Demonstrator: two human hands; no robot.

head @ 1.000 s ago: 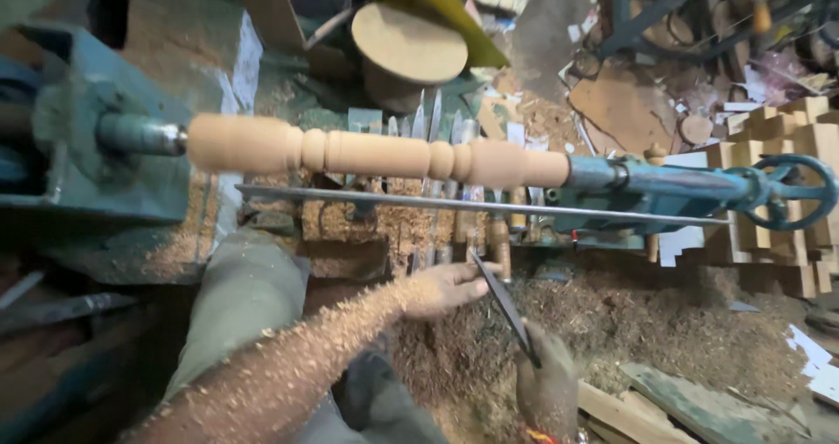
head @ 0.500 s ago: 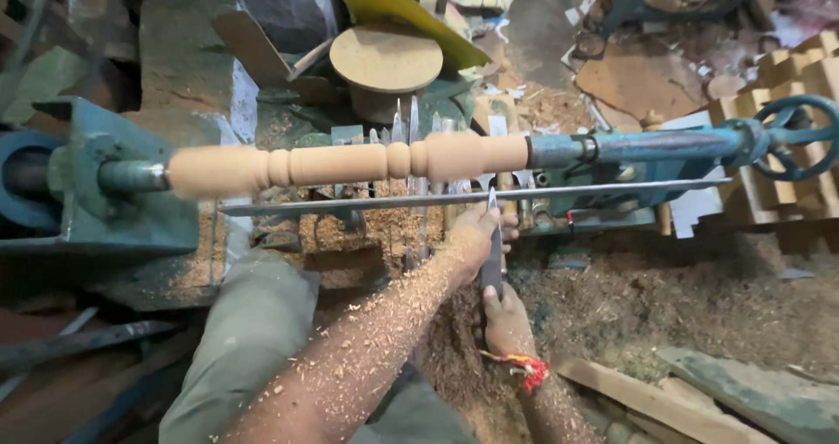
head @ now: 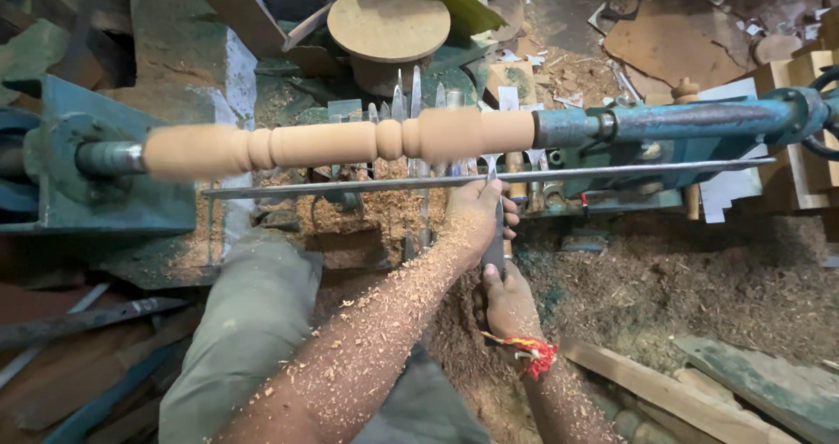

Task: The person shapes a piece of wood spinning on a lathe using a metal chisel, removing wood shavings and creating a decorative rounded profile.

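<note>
Gripping one chisel (head: 495, 234) — both hands, left (head: 476, 221) above right (head: 505, 302) — just below the spindle (head: 350, 141).

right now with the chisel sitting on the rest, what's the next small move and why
Probably ease the chisel tip forward onto the spindle. Both hands hold it, left hand near the rest, right hand at the back. Its tip lies over the rest, just below the thick uncut section; whether it touches is unclear.
</note>
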